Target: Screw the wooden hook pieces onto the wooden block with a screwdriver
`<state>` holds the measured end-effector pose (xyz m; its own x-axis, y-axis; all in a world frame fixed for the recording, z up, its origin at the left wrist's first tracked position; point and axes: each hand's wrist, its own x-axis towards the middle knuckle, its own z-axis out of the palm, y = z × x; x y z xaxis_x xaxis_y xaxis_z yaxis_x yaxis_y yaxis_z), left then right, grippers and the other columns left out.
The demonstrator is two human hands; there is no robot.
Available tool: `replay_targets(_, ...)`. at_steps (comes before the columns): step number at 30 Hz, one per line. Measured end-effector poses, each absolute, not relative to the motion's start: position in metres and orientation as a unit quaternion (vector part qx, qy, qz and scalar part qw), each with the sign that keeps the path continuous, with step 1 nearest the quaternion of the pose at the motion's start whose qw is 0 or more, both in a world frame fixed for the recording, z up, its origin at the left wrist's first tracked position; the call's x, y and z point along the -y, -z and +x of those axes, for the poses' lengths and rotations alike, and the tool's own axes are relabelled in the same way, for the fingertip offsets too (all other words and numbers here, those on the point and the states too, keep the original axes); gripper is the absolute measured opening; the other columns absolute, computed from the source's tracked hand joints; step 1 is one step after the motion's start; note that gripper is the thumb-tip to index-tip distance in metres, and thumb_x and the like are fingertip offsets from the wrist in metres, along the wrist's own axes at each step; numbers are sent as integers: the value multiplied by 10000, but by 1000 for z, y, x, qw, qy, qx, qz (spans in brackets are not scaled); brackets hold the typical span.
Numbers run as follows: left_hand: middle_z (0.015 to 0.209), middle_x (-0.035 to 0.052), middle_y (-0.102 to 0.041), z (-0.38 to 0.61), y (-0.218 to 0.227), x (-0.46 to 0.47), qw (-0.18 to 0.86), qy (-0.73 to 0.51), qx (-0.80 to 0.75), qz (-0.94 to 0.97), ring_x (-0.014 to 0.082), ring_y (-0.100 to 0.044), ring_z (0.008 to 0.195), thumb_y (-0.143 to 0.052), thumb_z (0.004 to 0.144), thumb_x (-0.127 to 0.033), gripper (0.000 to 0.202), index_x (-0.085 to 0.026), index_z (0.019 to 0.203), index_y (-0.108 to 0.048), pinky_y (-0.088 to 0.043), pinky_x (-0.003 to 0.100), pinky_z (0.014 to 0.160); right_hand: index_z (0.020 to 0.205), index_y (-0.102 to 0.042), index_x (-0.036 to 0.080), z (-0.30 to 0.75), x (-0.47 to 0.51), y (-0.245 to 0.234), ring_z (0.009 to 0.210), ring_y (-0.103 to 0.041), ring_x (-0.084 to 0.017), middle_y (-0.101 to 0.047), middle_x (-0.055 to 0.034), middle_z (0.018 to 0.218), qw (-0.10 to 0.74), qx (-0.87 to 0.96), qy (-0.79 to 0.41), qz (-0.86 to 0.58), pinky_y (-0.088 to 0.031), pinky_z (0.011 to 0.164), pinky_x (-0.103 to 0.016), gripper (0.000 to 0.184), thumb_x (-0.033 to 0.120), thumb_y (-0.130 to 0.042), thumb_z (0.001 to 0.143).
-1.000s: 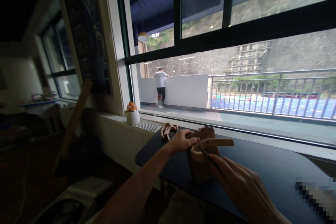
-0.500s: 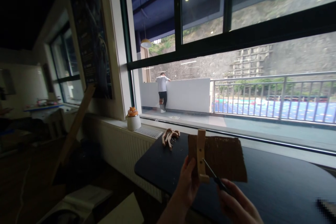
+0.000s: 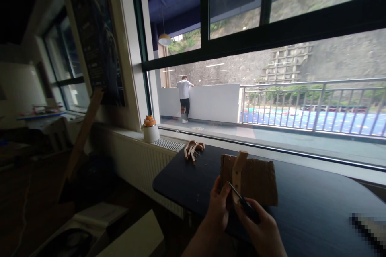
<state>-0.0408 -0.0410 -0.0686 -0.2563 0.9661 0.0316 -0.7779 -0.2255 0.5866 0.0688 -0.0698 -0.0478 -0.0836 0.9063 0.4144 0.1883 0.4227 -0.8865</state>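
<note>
My left hand (image 3: 218,205) is closed on the left edge of a brown piece of cardboard (image 3: 259,180), raised over the dark table (image 3: 304,209). A light wooden hook (image 3: 238,170) with two dark holes lies upright against the cardboard's face, tilted slightly right. My right hand (image 3: 261,225) grips the black handle of a screwdriver (image 3: 249,209). Its thin metal shaft points up and left, crossing in front of the hook's lower part, with the tip near my left thumb. My hands hide the hook's lower end.
Several curved wooden pieces (image 3: 193,151) and small screws (image 3: 197,154) lie at the table's far left corner. A white jar with an orange top (image 3: 150,130) stands on the sill above the radiator (image 3: 135,168). Beyond the window, a person (image 3: 183,98) leans on a white wall.
The screwdriver tip has moved left, off the hook's lower hole, towards my left thumb. My right hand has come closer to my left. The hook now tilts right.
</note>
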Motion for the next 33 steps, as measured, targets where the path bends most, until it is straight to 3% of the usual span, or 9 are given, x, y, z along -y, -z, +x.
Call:
replay_targets(5,857,54,-724,-39,66,43,574,-753,-239,214,203,-690,813,-867,573,-348,587,-196,1076,-605,-525,292,777,832,-690,186,74,67,51,693,-662,-211,-712,-29,745,519,675,-309,-424,-512,635,-257,291,453,-638,727)
replay_targets(13,863,56,-719,-39,65,44,559,-751,-275,221,197,-691,766,-863,572,-359,551,-178,1045,-648,-529,280,730,828,-673,186,78,67,49,651,-655,-205,-702,-22,716,500,698,-281,-428,-503,595,-266,243,400,-612,731)
replay_targets(24,916,69,-718,-39,59,51,544,-738,-252,310,199,-678,817,-759,734,-349,393,-160,1062,-654,-509,288,756,833,-653,196,85,69,47,673,-650,-193,-697,-6,731,474,717,-267,-436,-492,627,-267,179,336,-584,743)
replay_targets(33,921,70,-709,-42,63,47,563,-733,-253,286,204,-674,793,-809,665,-357,511,-170,1099,-614,-511,297,741,878,-675,197,94,68,44,732,-678,-211,-726,-34,800,460,732,-255,-433,-518,648,-258,255,393,-599,734)
